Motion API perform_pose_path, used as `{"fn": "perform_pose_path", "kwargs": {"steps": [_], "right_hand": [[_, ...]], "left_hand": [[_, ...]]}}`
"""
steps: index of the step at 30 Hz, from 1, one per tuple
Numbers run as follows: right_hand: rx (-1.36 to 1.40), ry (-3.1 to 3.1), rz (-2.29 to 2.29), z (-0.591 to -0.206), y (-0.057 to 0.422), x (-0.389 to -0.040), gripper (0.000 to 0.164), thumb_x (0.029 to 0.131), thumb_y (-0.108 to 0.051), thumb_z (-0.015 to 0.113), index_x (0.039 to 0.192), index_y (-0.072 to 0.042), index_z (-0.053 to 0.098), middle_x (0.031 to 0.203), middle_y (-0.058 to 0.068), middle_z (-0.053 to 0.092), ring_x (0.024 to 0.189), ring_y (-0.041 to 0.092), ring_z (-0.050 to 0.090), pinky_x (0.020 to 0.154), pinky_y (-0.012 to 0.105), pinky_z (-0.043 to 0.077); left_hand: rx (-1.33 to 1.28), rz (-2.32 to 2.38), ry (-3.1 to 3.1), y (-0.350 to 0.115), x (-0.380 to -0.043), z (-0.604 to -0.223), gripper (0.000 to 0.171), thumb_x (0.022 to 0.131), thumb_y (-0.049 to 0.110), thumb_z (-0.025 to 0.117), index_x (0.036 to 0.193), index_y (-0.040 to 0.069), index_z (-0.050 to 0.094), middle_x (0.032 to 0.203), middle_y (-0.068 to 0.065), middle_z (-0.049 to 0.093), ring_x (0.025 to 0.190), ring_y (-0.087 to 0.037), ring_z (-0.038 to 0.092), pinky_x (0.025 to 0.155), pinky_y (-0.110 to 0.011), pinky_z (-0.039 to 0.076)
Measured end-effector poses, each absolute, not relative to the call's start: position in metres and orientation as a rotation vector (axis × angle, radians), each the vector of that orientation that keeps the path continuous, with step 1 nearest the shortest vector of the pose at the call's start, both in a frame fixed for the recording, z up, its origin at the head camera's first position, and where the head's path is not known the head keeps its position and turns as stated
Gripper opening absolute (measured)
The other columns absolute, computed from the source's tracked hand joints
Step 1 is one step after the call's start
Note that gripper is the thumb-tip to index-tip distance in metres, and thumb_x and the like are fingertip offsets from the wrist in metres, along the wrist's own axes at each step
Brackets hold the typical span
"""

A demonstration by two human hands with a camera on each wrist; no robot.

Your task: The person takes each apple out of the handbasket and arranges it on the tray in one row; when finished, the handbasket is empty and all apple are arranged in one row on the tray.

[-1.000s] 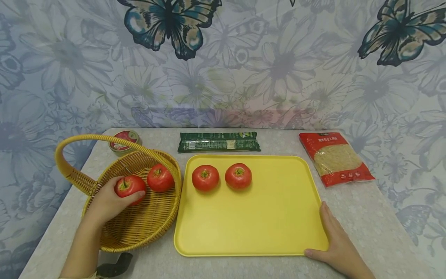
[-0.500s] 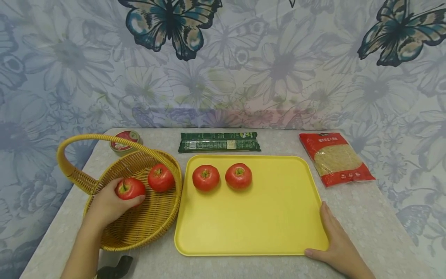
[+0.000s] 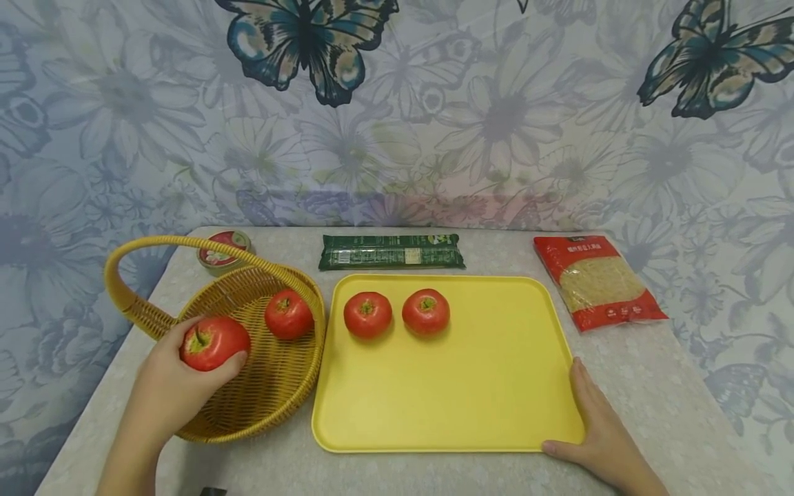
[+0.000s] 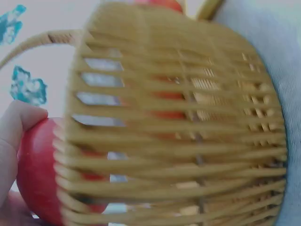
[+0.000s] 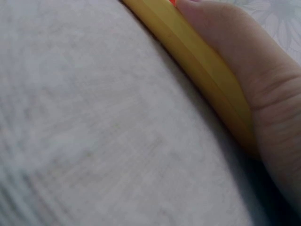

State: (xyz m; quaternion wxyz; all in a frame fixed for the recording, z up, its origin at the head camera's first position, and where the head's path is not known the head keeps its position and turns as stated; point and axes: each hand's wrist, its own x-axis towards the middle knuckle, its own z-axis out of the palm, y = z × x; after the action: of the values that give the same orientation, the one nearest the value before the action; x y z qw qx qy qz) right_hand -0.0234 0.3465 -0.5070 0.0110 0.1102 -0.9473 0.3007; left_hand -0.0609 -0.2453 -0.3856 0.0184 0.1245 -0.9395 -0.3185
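My left hand [image 3: 170,379] grips a red apple [image 3: 220,342], its stem and yellow-green top showing, over the left side of a yellow wicker basket [image 3: 273,406]. In the left wrist view the apple [image 4: 40,174] is partly behind the basket's woven wall [image 4: 174,155]. Another red apple [image 3: 289,315] lies inside the basket. Two tomatoes [image 3: 367,315] sit side by side on the yellow tray [image 3: 459,386], toward its back left. At the tray's front right corner rests my right hand [image 3: 598,430], fingers along the side and thumb [image 5: 240,42] on the rim.
Behind the basket's arched handle [image 3: 186,241] stands a round tin [image 3: 223,251]. A long green packet [image 3: 392,252] lies behind the tray. At the back right is a red bag [image 3: 598,282] with pale contents. A patterned wall closes off the table's far edge.
My left hand has drawn the apple leftward and nearer, up toward the basket's left rim. My right hand stays at the tray corner.
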Motion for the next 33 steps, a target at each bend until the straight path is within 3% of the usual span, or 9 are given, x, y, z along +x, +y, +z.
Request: {"fn": "perform_pose_path", "kwargs": {"steps": [4, 13, 21, 25, 27, 33], "right_hand": [[0.349, -2.947, 0.932, -0.507, 0.348, -0.024, 0.135, 0.066, -0.041, 0.090, 0.160, -0.013, -0.003, 0.167, 0.017, 0.004, 0.148, -0.004, -0.004, 0.105, -0.001, -0.006], [0.349, -2.933, 0.945, -0.509, 0.348, -0.025, 0.135, 0.065, -0.040, 0.090, 0.160, -0.013, -0.002, 0.167, 0.016, 0.005, 0.146, -0.009, -0.005, 0.105, -0.001, -0.005], [0.321, -2.962, 0.958, -0.507, 0.350, -0.026, 0.133, 0.068, -0.042, 0.089, 0.160, -0.015, -0.004, 0.168, 0.014, 0.002, 0.148, -0.005, -0.006, 0.104, 0.000, -0.006], [0.317, -2.962, 0.959, -0.509, 0.350, -0.026, 0.133, 0.069, -0.042, 0.089, 0.160, -0.015, -0.004, 0.167, 0.016, 0.003, 0.146, -0.008, -0.007, 0.104, 0.000, -0.006], [0.308, -2.965, 0.962, -0.509, 0.350, -0.026, 0.133, 0.069, -0.042, 0.089, 0.160, -0.015, -0.005, 0.167, 0.015, 0.002, 0.147, -0.006, -0.006, 0.104, -0.001, -0.006], [0.288, -2.985, 0.972, -0.510, 0.349, -0.026, 0.134, 0.069, -0.043, 0.088, 0.160, -0.016, -0.006, 0.168, 0.015, 0.001, 0.155, 0.021, 0.000, 0.103, 0.000, -0.007]], "left_hand": [[0.393, -1.008, -2.870, -0.231, -0.049, -0.374, 0.094, 0.079, 0.052, 0.079, 0.146, 0.002, 0.038, 0.130, -0.027, 0.052, 0.106, -0.045, 0.055, 0.071, -0.056, 0.057], [0.294, -1.082, -2.866, -0.201, -0.024, -0.351, 0.090, 0.075, 0.048, 0.084, 0.145, 0.010, 0.042, 0.131, -0.021, 0.053, 0.108, -0.041, 0.057, 0.069, -0.052, 0.058], [0.039, -1.101, -2.867, -0.173, -0.007, -0.334, 0.085, 0.068, 0.044, 0.090, 0.140, 0.030, 0.049, 0.128, -0.001, 0.059, 0.104, -0.024, 0.061, 0.066, -0.024, 0.054], [-0.127, -1.138, -2.871, -0.155, -0.004, -0.329, 0.085, 0.064, 0.044, 0.092, 0.137, 0.036, 0.049, 0.129, 0.004, 0.058, 0.102, -0.018, 0.061, 0.068, -0.024, 0.055], [-0.211, -1.157, -2.853, -0.147, -0.005, -0.327, 0.085, 0.063, 0.044, 0.093, 0.136, 0.036, 0.050, 0.128, 0.004, 0.058, 0.102, -0.016, 0.060, 0.069, -0.025, 0.055], [-0.365, -1.137, -2.840, -0.120, -0.011, -0.319, 0.082, 0.061, 0.052, 0.091, 0.131, 0.035, 0.053, 0.123, 0.009, 0.058, 0.102, -0.011, 0.058, 0.072, -0.029, 0.056]]}}
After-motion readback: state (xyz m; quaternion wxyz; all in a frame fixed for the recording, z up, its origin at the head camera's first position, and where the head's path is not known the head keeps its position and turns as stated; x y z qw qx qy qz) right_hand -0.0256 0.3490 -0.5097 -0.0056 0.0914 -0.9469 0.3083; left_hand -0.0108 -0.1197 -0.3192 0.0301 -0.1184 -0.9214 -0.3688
